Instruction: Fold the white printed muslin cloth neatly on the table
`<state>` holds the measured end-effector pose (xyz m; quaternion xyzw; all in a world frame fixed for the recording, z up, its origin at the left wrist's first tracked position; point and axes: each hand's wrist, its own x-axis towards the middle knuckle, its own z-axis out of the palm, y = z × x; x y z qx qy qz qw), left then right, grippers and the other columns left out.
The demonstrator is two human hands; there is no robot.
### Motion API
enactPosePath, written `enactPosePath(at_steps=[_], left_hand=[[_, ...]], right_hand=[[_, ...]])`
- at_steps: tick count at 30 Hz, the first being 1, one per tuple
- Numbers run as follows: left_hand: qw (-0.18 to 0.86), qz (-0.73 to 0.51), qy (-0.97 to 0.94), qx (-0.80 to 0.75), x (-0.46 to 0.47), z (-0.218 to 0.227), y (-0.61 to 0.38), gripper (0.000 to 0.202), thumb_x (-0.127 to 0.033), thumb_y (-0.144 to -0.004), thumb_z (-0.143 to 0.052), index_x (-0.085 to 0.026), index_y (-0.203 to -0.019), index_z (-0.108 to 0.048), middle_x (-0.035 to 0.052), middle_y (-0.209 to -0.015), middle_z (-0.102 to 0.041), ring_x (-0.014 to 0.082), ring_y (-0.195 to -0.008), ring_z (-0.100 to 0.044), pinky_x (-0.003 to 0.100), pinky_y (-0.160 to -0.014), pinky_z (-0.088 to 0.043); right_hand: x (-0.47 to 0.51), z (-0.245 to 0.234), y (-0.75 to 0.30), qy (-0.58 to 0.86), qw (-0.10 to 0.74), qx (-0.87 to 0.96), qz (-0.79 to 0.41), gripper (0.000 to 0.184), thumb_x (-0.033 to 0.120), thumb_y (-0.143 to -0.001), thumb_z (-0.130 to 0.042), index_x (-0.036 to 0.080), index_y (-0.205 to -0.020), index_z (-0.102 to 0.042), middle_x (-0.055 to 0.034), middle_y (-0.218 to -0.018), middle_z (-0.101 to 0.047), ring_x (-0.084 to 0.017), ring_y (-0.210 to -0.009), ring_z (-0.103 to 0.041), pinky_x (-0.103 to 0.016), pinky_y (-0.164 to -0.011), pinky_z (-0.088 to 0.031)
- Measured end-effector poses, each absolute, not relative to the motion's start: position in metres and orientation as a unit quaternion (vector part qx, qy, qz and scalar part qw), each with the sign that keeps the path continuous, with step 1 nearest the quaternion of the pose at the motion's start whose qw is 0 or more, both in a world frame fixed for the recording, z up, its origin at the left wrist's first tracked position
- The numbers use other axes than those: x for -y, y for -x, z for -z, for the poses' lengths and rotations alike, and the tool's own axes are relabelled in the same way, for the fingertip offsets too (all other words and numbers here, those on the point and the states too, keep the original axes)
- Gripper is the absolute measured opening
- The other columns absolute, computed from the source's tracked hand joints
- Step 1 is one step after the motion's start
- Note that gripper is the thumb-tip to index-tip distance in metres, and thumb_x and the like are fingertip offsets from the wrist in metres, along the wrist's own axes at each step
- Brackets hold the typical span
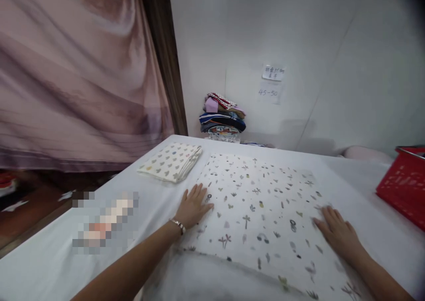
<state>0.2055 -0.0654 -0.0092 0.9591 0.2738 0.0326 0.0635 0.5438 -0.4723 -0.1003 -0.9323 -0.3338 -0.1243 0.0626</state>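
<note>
A thin white cloth (239, 230) printed with small palm trees, pineapples and leaves lies spread flat on the white-covered table (152, 212). My left hand (193, 206), with a bracelet at the wrist, rests flat on its left edge, fingers spread. On its right edge lies my right hand (340, 233), also flat with the fingers apart. Nothing is gripped in either hand. Beyond my left hand sits a folded cream cloth (171, 161) with a small green print.
A red basket (403, 186) stands at the table's right edge. Behind the far edge rises a stack of folded fabrics (222, 117) against the wall. Paper notes (272, 84) hang above it. A pink curtain (83, 71) covers the left side. A blurred-out patch lies on the table at left.
</note>
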Motion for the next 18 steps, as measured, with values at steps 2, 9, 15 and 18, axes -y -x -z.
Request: enactPosePath(at_steps=[2,9,15,18], left_hand=[[0.054,-0.036,-0.954,-0.292,0.055,0.02,-0.202,0.064,-0.057,-0.087,-0.035,-0.019,-0.139,-0.037,0.0093,-0.148,-0.027,0.0268,-0.139,-0.018,0.05,-0.111,-0.015],[0.094,-0.02,-0.944,-0.314,0.05,0.022,-0.201,0.062,-0.058,-0.087,-0.032,-0.024,-0.138,-0.036,0.0066,-0.149,-0.028,0.0242,-0.139,-0.019,0.049,-0.11,-0.02],[0.1,-0.034,-0.931,-0.349,0.025,-0.001,-0.246,0.066,-0.058,-0.088,-0.024,-0.017,-0.139,-0.034,0.0089,-0.15,-0.024,0.0236,-0.139,-0.016,0.045,-0.111,-0.017],[0.091,-0.018,-0.936,-0.339,0.01,0.0,-0.285,0.067,-0.057,-0.088,-0.022,-0.015,-0.14,-0.031,0.0088,-0.152,-0.018,0.0239,-0.14,-0.013,0.046,-0.112,-0.015]], right_hand=[[0.474,0.109,-0.549,0.929,0.055,0.35,0.11,0.062,0.056,-0.082,-0.024,0.02,-0.122,-0.056,-0.0127,-0.139,-0.041,-0.034,-0.13,-0.032,-0.06,-0.095,-0.035],[0.487,0.126,-0.556,0.898,0.046,0.412,0.148,0.057,0.051,-0.08,-0.021,0.031,-0.105,-0.068,-0.0116,-0.137,-0.044,-0.037,-0.132,-0.028,-0.063,-0.092,-0.031],[0.494,0.143,-0.567,0.859,0.066,0.462,0.209,0.051,0.048,-0.081,-0.025,0.037,-0.105,-0.069,-0.0149,-0.137,-0.043,-0.037,-0.134,-0.021,-0.064,-0.086,-0.029],[0.496,0.143,-0.57,0.822,0.06,0.505,0.255,0.047,0.044,-0.081,-0.033,0.047,-0.124,-0.052,-0.0068,-0.147,-0.029,-0.036,-0.134,-0.018,-0.064,-0.082,-0.03]])
